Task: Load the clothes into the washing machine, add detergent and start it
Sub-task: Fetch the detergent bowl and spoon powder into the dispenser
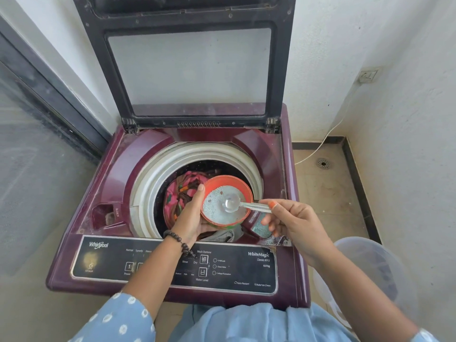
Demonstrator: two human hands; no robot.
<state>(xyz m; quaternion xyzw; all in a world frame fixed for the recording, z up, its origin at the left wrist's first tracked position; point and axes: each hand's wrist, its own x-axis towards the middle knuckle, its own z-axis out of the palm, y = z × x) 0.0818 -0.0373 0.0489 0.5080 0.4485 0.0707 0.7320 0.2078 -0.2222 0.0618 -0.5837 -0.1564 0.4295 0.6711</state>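
Detergent tub (225, 191) is gripped by the left hand (191, 218) over the open drum (148, 183), above the loaded clothes (180, 193), so spills fall inside; a clear scoop (233, 202) is pinched by the right hand (293, 223), bowl resting in the powder.

Her left forearm hides part of the black glossy control panel (237, 265); the upright dark-framed glass lid (190, 70) is cut off above; the translucent plastic laundry basket (370, 267) right of her hands blurs.

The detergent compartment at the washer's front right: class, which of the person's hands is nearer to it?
Right. The right hand, pinching the clear scoop, hovers just above the detergent compartment; the left hand holds the orange tub further left.
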